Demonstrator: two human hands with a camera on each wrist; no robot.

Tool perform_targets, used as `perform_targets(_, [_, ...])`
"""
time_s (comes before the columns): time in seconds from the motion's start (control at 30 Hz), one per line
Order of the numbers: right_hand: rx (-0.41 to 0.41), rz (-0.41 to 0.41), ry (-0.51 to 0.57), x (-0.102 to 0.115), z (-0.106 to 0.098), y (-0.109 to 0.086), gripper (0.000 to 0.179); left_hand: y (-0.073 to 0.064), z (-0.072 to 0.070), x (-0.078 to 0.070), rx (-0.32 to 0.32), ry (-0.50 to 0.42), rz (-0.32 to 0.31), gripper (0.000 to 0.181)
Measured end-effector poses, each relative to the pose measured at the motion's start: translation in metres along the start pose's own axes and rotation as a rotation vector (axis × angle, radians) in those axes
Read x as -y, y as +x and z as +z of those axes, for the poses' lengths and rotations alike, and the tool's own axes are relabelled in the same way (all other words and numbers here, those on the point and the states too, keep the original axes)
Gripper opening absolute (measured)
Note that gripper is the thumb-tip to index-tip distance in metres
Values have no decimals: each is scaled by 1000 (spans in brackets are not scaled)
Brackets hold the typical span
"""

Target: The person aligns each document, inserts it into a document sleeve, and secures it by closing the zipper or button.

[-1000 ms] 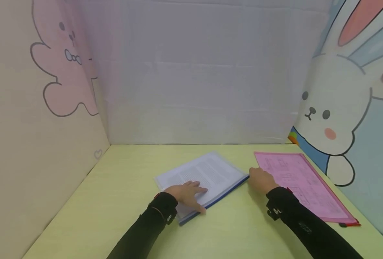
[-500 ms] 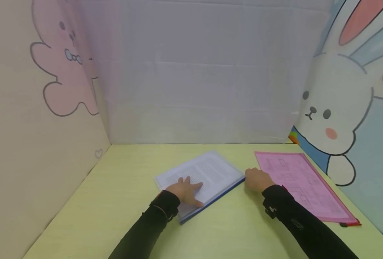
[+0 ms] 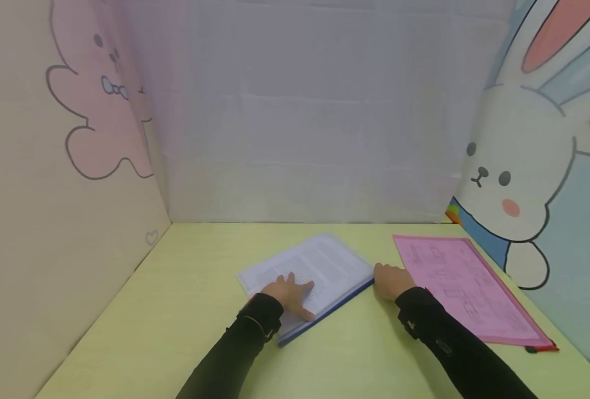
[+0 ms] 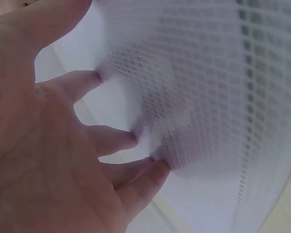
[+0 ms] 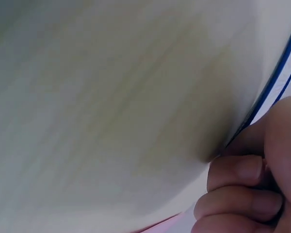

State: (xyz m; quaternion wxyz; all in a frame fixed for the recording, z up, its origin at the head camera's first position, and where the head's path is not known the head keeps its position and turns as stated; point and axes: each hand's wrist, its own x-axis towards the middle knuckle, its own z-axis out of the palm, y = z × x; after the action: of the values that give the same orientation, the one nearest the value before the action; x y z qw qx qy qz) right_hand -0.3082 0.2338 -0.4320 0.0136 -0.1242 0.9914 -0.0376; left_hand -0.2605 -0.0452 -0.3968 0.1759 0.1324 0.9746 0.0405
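Observation:
A white mesh document pouch [image 3: 320, 266] with a blue edge strip lies slanted on the table, with a printed sheet showing through it. My left hand [image 3: 289, 296] rests on its lower left part, fingers spread. In the left wrist view the fingertips [image 4: 128, 138] press into the mesh. At the pouch's right corner my right hand [image 3: 392, 281] has curled fingers and pinches the end of the blue edge. The right wrist view shows the blue edge [image 5: 276, 73] running into these fingers [image 5: 237, 179]; what lies between the thumb and forefinger is hidden.
A pink mesh document pouch [image 3: 467, 288] with a red edge lies on the right side of the pale yellow table [image 3: 190, 310], partly behind my right forearm. A white sheet [image 3: 305, 122] hangs at the back. Walls with cartoon drawings stand on both sides.
My right hand has moved a little left and nearer, along the blue edge. My left hand has shifted slightly, its fingers more spread on the white pouch. The pink pouch stays put.

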Motion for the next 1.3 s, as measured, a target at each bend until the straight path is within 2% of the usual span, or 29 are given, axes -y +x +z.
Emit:
perform_targets(0.27, [30,-31,35,13,1,-6,10,15,10,3,2,11,-19,86])
perform_targets(0.37, [37,-44,36,19,1,-8,11,12,10,3,-3,16,-13,86])
perform_targets(0.43, [35,-51,33,22,1,-10,12,4,5,0,-3,19,-9,84])
perform_targets(0.5, [38,-52,27,23,2,-11,13,2,4,-1,-6,25,-5,84])
perform_targets(1.0, [44,-45,-6,25,0,-8,12,8,5,1,-2,35,-12,86])
perform_targets(1.3, [27,-57,-27,27,-2,-11,12,0,1,-2,-4,28,-3,85])
